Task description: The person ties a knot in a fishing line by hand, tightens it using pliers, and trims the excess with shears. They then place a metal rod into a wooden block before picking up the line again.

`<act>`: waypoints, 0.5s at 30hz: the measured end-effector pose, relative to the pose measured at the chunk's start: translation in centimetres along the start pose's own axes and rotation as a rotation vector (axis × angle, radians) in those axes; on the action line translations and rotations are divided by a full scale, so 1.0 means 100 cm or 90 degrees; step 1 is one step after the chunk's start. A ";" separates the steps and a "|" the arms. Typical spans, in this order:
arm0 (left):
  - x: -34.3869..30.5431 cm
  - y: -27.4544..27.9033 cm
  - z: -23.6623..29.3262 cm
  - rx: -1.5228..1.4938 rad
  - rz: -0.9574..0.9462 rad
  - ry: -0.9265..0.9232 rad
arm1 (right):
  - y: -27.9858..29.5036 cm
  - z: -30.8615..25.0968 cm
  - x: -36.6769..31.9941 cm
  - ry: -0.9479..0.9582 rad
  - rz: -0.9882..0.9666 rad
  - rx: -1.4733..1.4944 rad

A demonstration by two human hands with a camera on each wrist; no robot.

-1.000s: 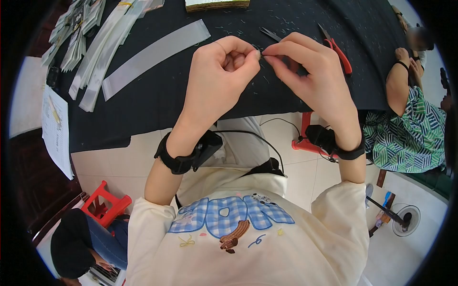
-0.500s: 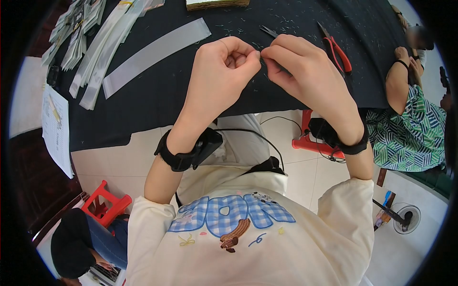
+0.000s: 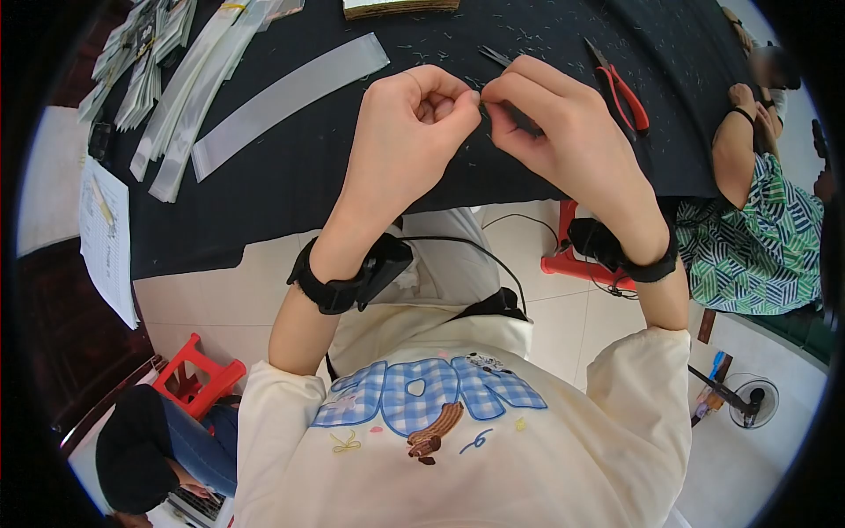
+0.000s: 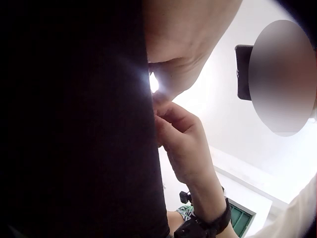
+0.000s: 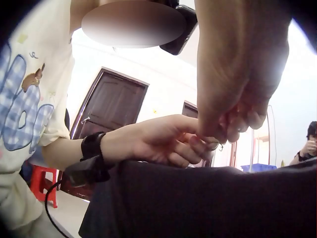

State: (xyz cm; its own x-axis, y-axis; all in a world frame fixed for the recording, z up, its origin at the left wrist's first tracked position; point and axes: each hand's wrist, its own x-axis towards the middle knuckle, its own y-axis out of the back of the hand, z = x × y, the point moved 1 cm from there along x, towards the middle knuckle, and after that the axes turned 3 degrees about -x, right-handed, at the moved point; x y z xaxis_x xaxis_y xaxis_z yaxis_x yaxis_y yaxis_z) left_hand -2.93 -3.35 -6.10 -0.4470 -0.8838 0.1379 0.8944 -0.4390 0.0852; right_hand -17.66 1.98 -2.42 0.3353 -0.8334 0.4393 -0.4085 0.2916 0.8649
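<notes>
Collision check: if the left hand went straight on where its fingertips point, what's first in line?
Likely the right hand, at its fingertips. The left hand already looks in contact there, or nearly; depth leaves any gap unclear.

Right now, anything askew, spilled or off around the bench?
Mildly: short pale bits are strewn over the black cloth, near the red-handled pliers; they look like loose offcuts. The paper sheet at far left seems to overhang the edge. I see no damage.

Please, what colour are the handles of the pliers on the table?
The handles are red, seen best in the head view.
</notes>
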 end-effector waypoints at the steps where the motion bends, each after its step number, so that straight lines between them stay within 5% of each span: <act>1: 0.000 0.000 0.000 -0.001 0.003 0.001 | 0.000 0.000 0.000 -0.017 0.013 0.022; 4: 0.000 0.001 -0.001 -0.023 0.008 0.004 | 0.007 -0.006 -0.003 -0.087 0.068 0.082; 15: 0.001 0.008 0.002 -0.110 -0.031 0.135 | -0.006 -0.005 -0.012 -0.018 0.125 -0.041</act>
State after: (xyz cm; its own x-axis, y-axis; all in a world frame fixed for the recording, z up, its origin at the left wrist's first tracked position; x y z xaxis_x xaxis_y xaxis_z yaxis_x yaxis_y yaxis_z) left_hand -2.26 -3.81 -5.82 -0.4932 -0.8668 -0.0734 0.8690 -0.4872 -0.0862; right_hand -17.38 3.07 -3.36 0.2311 -0.7702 0.5944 -0.4077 0.4780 0.7780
